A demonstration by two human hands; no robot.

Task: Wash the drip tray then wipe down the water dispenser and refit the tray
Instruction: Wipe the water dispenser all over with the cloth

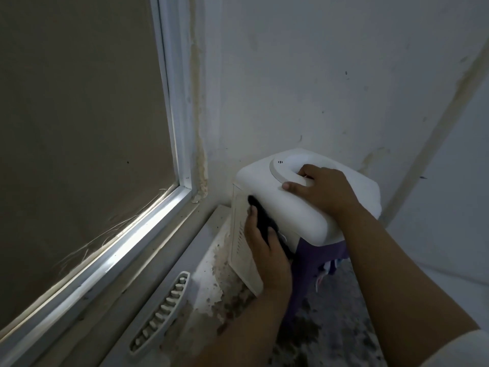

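A white tabletop water dispenser (264,197) stands in a room corner on a purple stool (312,260). My right hand (322,189) grips the rim of the round bottle opening on top, fingers curled into the recess. My left hand (267,250) presses a dark cloth (264,221) against the dispenser's left side panel, over its vent slots. A slotted white drip tray (161,311) lies on the ledge at the lower left, apart from the dispenser.
A large window (79,128) with a white frame fills the left. Stained white walls (317,75) meet behind the dispenser. The ledge (209,276) under the window is chipped and dirty. A speckled floor (338,327) shows below the stool.
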